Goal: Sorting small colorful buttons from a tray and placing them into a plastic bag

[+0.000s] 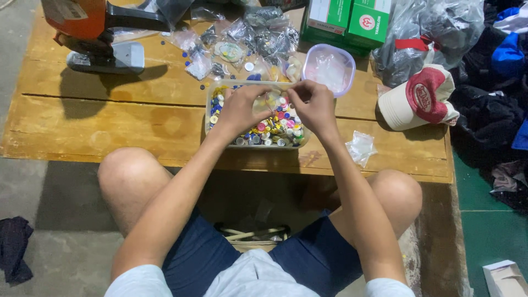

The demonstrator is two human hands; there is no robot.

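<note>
My left hand (242, 107) and my right hand (312, 103) meet above a clear rectangular tub (212, 93) filled with several small buttons in many colours. Between the fingertips of both hands I hold a small clear plastic bag (270, 100); what it contains is too small to make out. The tub rests on a worn wooden table (110, 121), right in front of my knees.
Small bags of buttons (242, 38) lie behind the tub. An orange and grey press machine (93, 33) stands at the back left. A clear lidded container (329, 68), green boxes (346, 22), a red-and-white cap (418, 96) and a crumpled empty bag (361, 147) sit to the right.
</note>
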